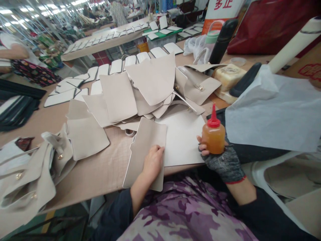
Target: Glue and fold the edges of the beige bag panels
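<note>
We see a fingerless knit glove (227, 167) on our right hand (216, 161): marled charcoal and pale grey, with a thin red band (235, 181) finishing the wrist. Fingers (204, 147) poke out uncovered. Our left hand (152, 162) is bare. Both long sleeves, left (114, 214) and right (265, 217), are plain dark navy and end partway along the forearm. Across our lap, we've got a camouflage-print cloth garment (185, 214), blotched plum, mauve and pale lilac-grey, softly creased.
</note>
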Demonstrator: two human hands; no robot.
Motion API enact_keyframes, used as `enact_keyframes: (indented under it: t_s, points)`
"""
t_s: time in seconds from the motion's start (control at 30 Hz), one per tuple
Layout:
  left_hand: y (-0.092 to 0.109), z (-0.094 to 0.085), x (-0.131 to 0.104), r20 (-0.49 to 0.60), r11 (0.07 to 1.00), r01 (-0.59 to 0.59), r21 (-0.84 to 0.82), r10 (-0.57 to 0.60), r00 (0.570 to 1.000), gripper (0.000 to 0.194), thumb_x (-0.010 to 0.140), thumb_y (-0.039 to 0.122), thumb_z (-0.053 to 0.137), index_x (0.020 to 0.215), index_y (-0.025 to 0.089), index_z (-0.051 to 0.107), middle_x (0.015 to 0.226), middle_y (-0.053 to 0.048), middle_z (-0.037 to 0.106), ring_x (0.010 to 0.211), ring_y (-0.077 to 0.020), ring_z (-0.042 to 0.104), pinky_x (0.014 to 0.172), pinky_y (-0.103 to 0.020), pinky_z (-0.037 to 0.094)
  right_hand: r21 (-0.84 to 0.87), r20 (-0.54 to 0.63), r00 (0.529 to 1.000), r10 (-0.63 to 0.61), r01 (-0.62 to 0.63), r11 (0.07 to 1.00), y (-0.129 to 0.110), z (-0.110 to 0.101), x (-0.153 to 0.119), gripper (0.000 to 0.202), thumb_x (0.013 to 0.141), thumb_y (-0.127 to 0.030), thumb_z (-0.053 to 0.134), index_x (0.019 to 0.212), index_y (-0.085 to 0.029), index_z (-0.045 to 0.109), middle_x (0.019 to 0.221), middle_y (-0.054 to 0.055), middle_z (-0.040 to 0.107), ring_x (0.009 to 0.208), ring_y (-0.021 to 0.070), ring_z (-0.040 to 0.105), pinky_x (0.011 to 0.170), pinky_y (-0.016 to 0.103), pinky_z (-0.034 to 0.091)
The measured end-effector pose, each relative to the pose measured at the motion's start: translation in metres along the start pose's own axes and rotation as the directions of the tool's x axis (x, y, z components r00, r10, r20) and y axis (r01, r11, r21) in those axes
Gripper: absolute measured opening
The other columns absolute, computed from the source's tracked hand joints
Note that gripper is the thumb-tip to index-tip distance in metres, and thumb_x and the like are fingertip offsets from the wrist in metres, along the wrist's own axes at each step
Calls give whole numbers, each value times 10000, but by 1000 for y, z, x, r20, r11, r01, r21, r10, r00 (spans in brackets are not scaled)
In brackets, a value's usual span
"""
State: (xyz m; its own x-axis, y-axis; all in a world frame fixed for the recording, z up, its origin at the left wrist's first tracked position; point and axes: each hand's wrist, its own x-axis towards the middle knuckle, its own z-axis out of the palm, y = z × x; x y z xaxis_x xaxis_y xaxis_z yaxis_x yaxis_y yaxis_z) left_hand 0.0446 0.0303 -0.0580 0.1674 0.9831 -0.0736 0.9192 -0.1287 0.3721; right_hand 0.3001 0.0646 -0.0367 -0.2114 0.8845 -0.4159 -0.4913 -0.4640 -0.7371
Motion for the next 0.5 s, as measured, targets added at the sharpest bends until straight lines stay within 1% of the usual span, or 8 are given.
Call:
enact_keyframes:
  t_s: [0.07, 0.17, 0.23, 0.33, 0.37, 0.43, 0.47, 0.5]
  points:
    - [1, -9, -3, 71, 995, -74, 71, 69, 995, 304, 842, 125, 432, 1100, 195, 577, 1060, -89, 577, 967, -214, 531, 842, -342, 440, 119, 38, 999, 17, -22, 993, 3, 5, 7, 428, 812, -490, 327, 1081, -235, 541, 1158, 76, 573, 801, 155, 583, 622, 290, 512]
    - [-1, -24, -5, 188, 983, -167, 76, 151, 971, 373, 792, 118, 501, 1152, 203, 543, 1173, -93, 557, 1058, -230, 508, 886, -361, 419, -28, 72, 996, -52, 54, 998, 8, 12, 17, 508, 841, -534, 238, 1144, -228, 508, 1255, 98, 529, 959, 203, 579, 726, 360, 507]
    - [-4, -32, -6, 250, 973, -227, 53, 207, 946, 465, 747, 119, 556, 1203, 200, 508, 1256, -99, 525, 1151, -240, 467, 957, -376, 381, -131, 98, 989, -114, 126, 983, 11, 15, 24, 544, 838, -567, 212, 1180, -238, 480, 1248, 105, 539, 940, 229, 588, 695, 387, 504]
    - [-12, -45, -12, 278, 950, -311, 19, 294, 914, 499, 724, 119, 589, 1208, 207, 508, 1313, -88, 505, 1238, -241, 416, 1055, -405, 294, -127, 110, 987, -115, 129, 984, 13, 13, 33, 493, 825, -558, 278, 1146, -253, 496, 1142, 98, 605, 774, 219, 604, 586, 365, 495]
    - [-15, -49, -14, 222, 953, -302, 27, 288, 931, 475, 738, 123, 577, 1202, 205, 514, 1324, -89, 498, 1261, -241, 395, 1071, -415, 273, -103, 102, 990, -98, 108, 989, 12, 12, 34, 460, 820, -547, 319, 1118, -253, 509, 1099, 93, 622, 740, 212, 602, 572, 357, 493]
    - [-25, -58, -19, -27, 984, -166, 62, 168, 985, 447, 786, 146, 531, 1229, 186, 491, 1361, -111, 453, 1310, -246, 327, 1086, -439, 245, -83, 79, 992, -102, 108, 991, 10, 9, 36, 401, 801, -513, 418, 1095, -257, 512, 1064, 76, 627, 766, 210, 607, 613, 360, 508]
    - [-30, -62, -22, -180, 997, -51, 57, 61, 982, 469, 798, 175, 526, 1262, 165, 457, 1385, -134, 416, 1327, -258, 294, 1084, -453, 245, -107, 72, 987, -142, 149, 983, 8, 7, 37, 397, 787, -484, 470, 1118, -266, 496, 1082, 64, 616, 821, 214, 609, 668, 371, 515]
    - [-36, -65, -23, -302, 997, 74, 17, -65, 951, 524, 795, 216, 541, 1297, 139, 412, 1394, -163, 389, 1325, -277, 293, 1069, -469, 267, -186, 70, 975, -212, 221, 957, 6, 5, 38, 424, 776, -457, 507, 1159, -279, 466, 1113, 52, 598, 884, 217, 604, 729, 384, 515]
